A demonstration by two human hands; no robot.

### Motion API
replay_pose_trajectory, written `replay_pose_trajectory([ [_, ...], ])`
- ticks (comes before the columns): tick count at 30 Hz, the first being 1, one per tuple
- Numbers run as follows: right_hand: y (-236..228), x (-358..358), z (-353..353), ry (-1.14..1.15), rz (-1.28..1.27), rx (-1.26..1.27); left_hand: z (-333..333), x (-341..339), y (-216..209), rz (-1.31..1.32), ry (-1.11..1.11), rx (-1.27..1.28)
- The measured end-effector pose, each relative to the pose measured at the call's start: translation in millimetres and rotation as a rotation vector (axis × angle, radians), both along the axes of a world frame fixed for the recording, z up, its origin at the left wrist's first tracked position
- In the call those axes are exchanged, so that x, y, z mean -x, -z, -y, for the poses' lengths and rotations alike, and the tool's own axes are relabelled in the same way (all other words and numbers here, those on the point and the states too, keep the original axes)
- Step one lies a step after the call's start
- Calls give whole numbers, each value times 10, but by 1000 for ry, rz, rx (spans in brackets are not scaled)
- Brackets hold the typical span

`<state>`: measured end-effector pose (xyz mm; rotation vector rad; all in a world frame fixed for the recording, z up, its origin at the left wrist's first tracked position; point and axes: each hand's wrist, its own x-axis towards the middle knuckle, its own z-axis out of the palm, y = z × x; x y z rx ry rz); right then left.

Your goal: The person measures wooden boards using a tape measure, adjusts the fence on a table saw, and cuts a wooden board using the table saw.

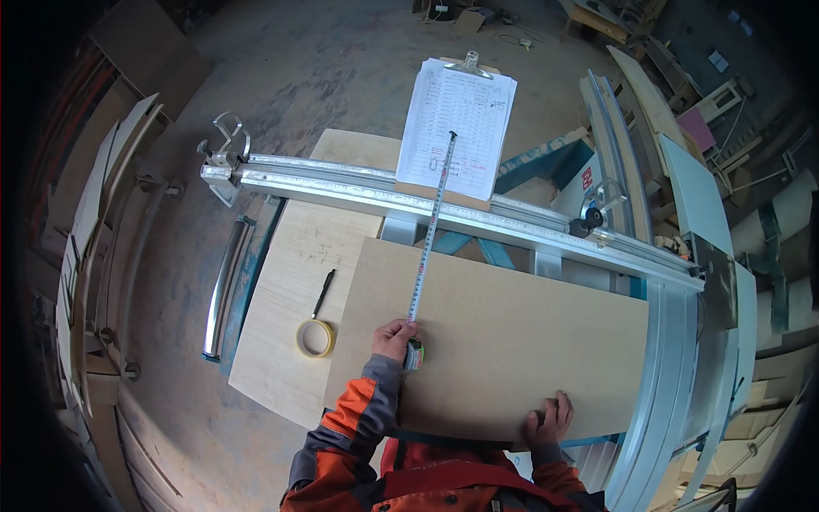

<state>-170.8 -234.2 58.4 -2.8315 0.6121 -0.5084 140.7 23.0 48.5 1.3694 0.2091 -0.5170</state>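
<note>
My left hand (394, 340) is closed around a tape measure (414, 355) held over a brown fibreboard panel (503, 341). Its extended blade (423, 264) runs away from me, past the panel's far edge and across a metal fence. The blade's hooked tip lies over the papers of a clipboard (456, 128). At the panel's near edge, my right hand (550, 420) rests on top, thumb and fingers apart. Left of the panel, a roll of tape (315, 339) and a black pen (323, 293) lie on a pale wooden board (294, 294).
The metal fence (341, 184) with a scale crosses the saw table, carrying a stop (589, 222) at right. A silver sliding rail (661, 375) borders the panel's right side. Sheets of board (102, 205) lean at left, and more panels (695, 196) stand at right.
</note>
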Motion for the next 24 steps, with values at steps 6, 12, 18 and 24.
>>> replay_pose_trajectory([
  [6, 2, -3, 0, -12, 7, -2, 8, 9, -15, 30, 5, -1],
  [12, 4, -1, -6, -10, 12, 4, 8, 6, -27, 3, 13, -8],
  [18, 0, -6, -1, -14, 10, 0, -6, 9, 13, 24, 18, -5],
  [24, 33, 3, 8, -5, 23, 7, -4, 11, -2, 13, 17, -18],
])
